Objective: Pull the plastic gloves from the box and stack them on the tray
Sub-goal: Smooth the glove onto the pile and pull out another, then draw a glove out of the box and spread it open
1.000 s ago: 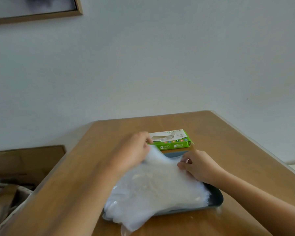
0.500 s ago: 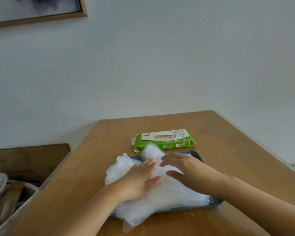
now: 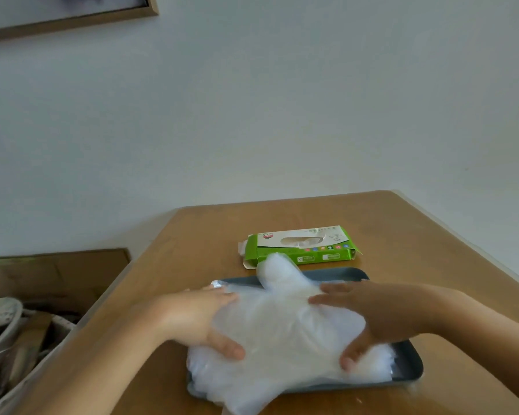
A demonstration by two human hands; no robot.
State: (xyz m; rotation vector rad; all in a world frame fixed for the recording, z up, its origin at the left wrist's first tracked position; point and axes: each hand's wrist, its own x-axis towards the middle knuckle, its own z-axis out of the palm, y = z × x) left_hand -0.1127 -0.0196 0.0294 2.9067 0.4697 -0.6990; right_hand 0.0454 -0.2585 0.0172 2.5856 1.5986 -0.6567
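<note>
Both hands, left [image 3: 192, 319] and right [image 3: 381, 313], lay flat with fingers spread on the glove pile [image 3: 282, 330], pressing it onto the tray [image 3: 408, 363].

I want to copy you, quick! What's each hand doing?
Left hand: open, flat, pressing on the pile of plastic gloves.
Right hand: open, pressing on the same pile.

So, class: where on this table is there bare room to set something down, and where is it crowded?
Free: the bare table behind the green box up to the far edge, and the wood between that box and the right edge. Crowded: the tray, covered by the glove pile that the left hand and right hand press flat.
</note>
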